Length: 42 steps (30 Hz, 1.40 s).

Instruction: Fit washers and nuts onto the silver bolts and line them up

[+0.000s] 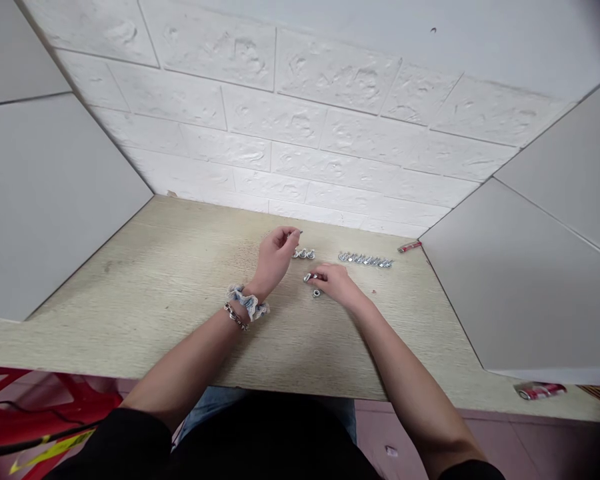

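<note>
Pinching the small silver metal piece (307, 277) lightly, near the loose round silver metal fitting (317, 293) on the pale wood-grained tabletop (180, 280), should steady the right hand (333, 281) in its narrow grip, while the left hand (274, 257) pinches a slim, indistinct piece (301, 232).

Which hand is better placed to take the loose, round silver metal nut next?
Probably the right hand: it is close beside the loose silver nut, while the left hand is farther off. It already pinches a small shiny metal piece, though, which may hinder it.
</note>
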{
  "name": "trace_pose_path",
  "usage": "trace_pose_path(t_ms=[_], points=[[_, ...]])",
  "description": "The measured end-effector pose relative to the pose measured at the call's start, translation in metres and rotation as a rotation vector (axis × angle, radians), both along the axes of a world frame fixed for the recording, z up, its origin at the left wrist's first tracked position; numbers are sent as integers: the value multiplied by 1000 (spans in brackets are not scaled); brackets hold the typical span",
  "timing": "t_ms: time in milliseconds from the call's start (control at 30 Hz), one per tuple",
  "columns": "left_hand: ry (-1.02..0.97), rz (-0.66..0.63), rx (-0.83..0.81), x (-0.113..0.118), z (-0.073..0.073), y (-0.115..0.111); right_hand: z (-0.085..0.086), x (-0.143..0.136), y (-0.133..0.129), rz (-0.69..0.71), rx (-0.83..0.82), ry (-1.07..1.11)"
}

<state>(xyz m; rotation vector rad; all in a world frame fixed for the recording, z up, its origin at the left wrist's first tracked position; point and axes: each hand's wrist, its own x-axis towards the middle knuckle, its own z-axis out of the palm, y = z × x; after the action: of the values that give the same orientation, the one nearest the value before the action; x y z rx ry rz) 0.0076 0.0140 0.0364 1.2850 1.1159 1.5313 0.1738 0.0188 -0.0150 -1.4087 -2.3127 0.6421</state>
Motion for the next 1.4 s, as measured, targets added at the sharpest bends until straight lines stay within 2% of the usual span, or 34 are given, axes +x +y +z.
trace_pose_path(t_ms=[367, 1233, 1400], points=[[6, 2, 7, -1, -1, 1, 10, 8, -3, -35, -160, 65], [10, -2, -7, 0, -3, 2, 12, 2, -6, 0, -98, 23], [9, 10, -11, 0, -3, 3, 17, 8, -6, -63, -127, 105]])
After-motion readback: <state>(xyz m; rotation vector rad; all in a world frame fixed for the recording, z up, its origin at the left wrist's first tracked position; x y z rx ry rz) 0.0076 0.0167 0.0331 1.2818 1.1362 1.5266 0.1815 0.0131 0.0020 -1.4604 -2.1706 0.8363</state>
